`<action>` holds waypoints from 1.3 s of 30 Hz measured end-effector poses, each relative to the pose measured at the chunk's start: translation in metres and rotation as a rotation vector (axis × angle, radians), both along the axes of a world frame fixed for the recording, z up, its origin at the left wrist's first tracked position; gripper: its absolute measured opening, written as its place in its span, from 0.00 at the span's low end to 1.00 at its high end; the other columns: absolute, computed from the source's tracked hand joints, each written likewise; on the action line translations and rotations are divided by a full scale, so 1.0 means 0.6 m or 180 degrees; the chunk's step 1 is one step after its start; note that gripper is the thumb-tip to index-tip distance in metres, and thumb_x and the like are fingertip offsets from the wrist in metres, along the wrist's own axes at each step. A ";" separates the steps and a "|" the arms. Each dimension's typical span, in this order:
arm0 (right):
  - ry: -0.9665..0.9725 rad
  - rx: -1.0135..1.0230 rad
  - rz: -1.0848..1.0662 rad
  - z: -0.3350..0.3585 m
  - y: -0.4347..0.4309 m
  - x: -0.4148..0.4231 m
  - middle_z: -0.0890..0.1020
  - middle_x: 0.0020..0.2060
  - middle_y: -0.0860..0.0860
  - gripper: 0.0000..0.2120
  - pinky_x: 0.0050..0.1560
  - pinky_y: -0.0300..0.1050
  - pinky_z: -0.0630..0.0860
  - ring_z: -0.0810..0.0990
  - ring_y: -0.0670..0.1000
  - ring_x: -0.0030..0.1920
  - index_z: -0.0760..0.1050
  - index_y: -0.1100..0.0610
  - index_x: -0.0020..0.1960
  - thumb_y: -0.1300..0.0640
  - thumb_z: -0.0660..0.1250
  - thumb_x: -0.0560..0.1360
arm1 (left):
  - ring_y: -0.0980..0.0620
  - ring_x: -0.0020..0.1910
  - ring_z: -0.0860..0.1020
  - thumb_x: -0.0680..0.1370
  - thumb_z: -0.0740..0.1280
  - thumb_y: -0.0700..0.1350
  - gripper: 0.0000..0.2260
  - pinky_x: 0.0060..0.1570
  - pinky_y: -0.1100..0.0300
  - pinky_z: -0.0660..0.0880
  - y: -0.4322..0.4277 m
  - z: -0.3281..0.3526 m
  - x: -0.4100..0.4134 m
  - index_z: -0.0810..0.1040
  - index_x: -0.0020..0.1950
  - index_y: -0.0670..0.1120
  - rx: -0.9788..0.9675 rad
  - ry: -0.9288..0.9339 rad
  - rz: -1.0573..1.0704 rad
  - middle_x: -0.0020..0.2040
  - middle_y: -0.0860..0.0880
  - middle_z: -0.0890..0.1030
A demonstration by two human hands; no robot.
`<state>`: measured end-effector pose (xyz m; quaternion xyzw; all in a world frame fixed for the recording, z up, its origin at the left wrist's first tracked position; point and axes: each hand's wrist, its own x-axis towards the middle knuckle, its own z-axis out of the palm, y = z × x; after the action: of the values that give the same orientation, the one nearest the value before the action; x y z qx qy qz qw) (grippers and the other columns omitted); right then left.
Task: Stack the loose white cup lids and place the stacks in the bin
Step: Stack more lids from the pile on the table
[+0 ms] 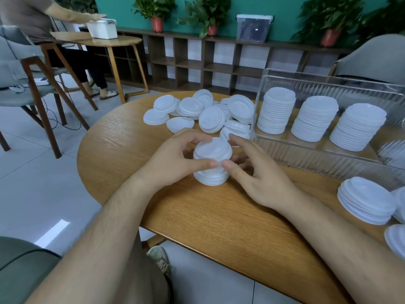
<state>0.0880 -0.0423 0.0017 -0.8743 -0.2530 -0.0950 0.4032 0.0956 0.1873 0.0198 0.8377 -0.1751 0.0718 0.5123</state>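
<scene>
A short stack of white cup lids [212,160] stands on the wooden table [219,216] in front of me. My left hand [175,159] holds its left side with thumb and curled fingers. My right hand [252,170] holds its right side, thumb at the front, fingers behind. Beyond it lies a heap of loose white lids [201,113]. The clear ribbed bin [328,150] at the right holds three tall lid stacks [315,118].
Another lid stack [368,199] and more lids [396,242] sit at the table's right edge. A person sits at a second table [105,41] at the back left. Chairs, shelving with potted plants and a grey chair [372,55] stand behind.
</scene>
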 end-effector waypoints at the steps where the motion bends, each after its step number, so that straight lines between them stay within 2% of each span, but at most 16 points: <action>1: -0.0047 -0.0049 0.0029 -0.001 0.000 0.000 0.72 0.68 0.40 0.31 0.59 0.38 0.76 0.76 0.39 0.62 0.65 0.48 0.78 0.38 0.63 0.78 | 0.58 0.61 0.78 0.68 0.81 0.51 0.22 0.62 0.58 0.76 -0.002 -0.001 0.000 0.80 0.60 0.55 0.0035 -0.0005 -0.0066 0.61 0.57 0.79; 4: -0.0089 -0.0135 0.0094 -0.004 -0.001 0.001 0.72 0.69 0.41 0.30 0.61 0.40 0.77 0.74 0.41 0.65 0.68 0.50 0.76 0.38 0.63 0.78 | 0.60 0.62 0.77 0.68 0.81 0.50 0.24 0.64 0.61 0.74 -0.005 -0.003 0.001 0.80 0.62 0.54 0.0236 -0.0031 -0.0144 0.62 0.58 0.79; 9: -0.0057 -0.0179 0.0123 -0.007 -0.001 0.005 0.75 0.67 0.42 0.28 0.62 0.43 0.77 0.76 0.41 0.63 0.72 0.53 0.73 0.40 0.65 0.78 | 0.63 0.61 0.76 0.67 0.80 0.55 0.28 0.62 0.67 0.72 0.006 -0.005 0.001 0.77 0.65 0.57 0.0404 0.0283 -0.0164 0.62 0.61 0.76; 12: -0.0057 -0.0202 0.0175 -0.008 -0.001 0.007 0.76 0.66 0.42 0.26 0.64 0.43 0.76 0.75 0.41 0.65 0.73 0.52 0.73 0.42 0.66 0.78 | 0.66 0.59 0.77 0.67 0.81 0.50 0.29 0.58 0.72 0.73 0.009 -0.005 0.002 0.76 0.67 0.54 0.0345 0.0394 -0.0162 0.62 0.58 0.76; 18: -0.0062 -0.0171 0.0215 -0.007 0.001 0.006 0.76 0.67 0.41 0.25 0.65 0.40 0.74 0.73 0.39 0.67 0.74 0.52 0.72 0.44 0.68 0.77 | 0.63 0.62 0.76 0.67 0.82 0.47 0.30 0.65 0.63 0.74 0.016 -0.008 0.001 0.76 0.67 0.54 0.0429 0.0483 -0.0276 0.63 0.57 0.75; 22: -0.0103 -0.0109 0.0269 -0.011 0.005 0.006 0.78 0.65 0.42 0.22 0.64 0.40 0.75 0.76 0.40 0.64 0.77 0.54 0.69 0.48 0.71 0.77 | 0.63 0.61 0.76 0.67 0.82 0.49 0.29 0.64 0.61 0.74 0.024 -0.007 -0.001 0.77 0.66 0.54 0.0554 0.0454 -0.0297 0.62 0.58 0.75; 26: -0.0064 0.0017 0.0442 -0.014 0.026 0.003 0.79 0.63 0.44 0.20 0.61 0.37 0.75 0.78 0.43 0.62 0.78 0.55 0.68 0.51 0.73 0.77 | 0.62 0.60 0.78 0.68 0.77 0.59 0.25 0.61 0.61 0.75 0.047 -0.002 -0.005 0.79 0.63 0.55 0.0313 0.0606 -0.0346 0.60 0.57 0.78; 28: -0.0084 0.0102 0.0501 -0.016 0.042 0.005 0.80 0.62 0.44 0.19 0.59 0.36 0.75 0.79 0.45 0.60 0.79 0.55 0.66 0.52 0.73 0.78 | 0.63 0.58 0.78 0.74 0.70 0.62 0.18 0.57 0.67 0.73 0.052 0.002 0.000 0.80 0.60 0.56 0.0053 0.0465 -0.0080 0.58 0.57 0.80; 31: 0.0014 0.0356 0.0333 -0.014 0.063 0.020 0.80 0.61 0.39 0.16 0.56 0.33 0.74 0.80 0.43 0.57 0.79 0.52 0.66 0.50 0.68 0.80 | 0.65 0.55 0.76 0.81 0.65 0.57 0.11 0.50 0.74 0.69 0.057 -0.001 0.028 0.80 0.58 0.54 0.0002 0.0068 0.0755 0.57 0.56 0.79; 33: 0.0123 0.0367 0.0102 -0.009 0.078 0.042 0.78 0.60 0.34 0.16 0.55 0.29 0.72 0.79 0.40 0.57 0.78 0.48 0.68 0.48 0.66 0.81 | 0.63 0.57 0.75 0.81 0.65 0.57 0.16 0.54 0.70 0.69 0.061 -0.009 0.052 0.78 0.65 0.51 0.0104 0.0088 0.1167 0.59 0.56 0.75; 35: 0.0213 0.0278 -0.0010 -0.006 0.098 0.069 0.77 0.60 0.35 0.17 0.56 0.29 0.71 0.78 0.38 0.57 0.76 0.46 0.70 0.47 0.63 0.82 | 0.57 0.61 0.75 0.81 0.65 0.56 0.20 0.63 0.59 0.72 0.067 -0.019 0.073 0.74 0.71 0.48 0.0281 0.0225 0.1363 0.63 0.54 0.73; 36: 0.0240 0.0252 -0.0028 -0.004 0.109 0.084 0.77 0.61 0.37 0.17 0.57 0.31 0.72 0.78 0.38 0.57 0.75 0.46 0.71 0.47 0.62 0.83 | 0.55 0.63 0.75 0.82 0.65 0.55 0.21 0.64 0.55 0.72 0.070 -0.024 0.082 0.73 0.71 0.48 0.0368 0.0289 0.1364 0.65 0.52 0.73; 39: 0.0281 0.0190 -0.0074 -0.002 0.141 0.127 0.78 0.64 0.43 0.18 0.63 0.38 0.72 0.77 0.42 0.60 0.73 0.49 0.73 0.50 0.60 0.84 | 0.52 0.57 0.77 0.82 0.65 0.49 0.13 0.53 0.59 0.72 0.074 -0.027 0.098 0.75 0.67 0.51 0.0408 0.0332 0.1225 0.60 0.50 0.79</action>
<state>0.1644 0.0420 0.0002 -0.8681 -0.2218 -0.0685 0.4388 0.1546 0.2317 0.0035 0.8891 0.0106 0.1136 0.4432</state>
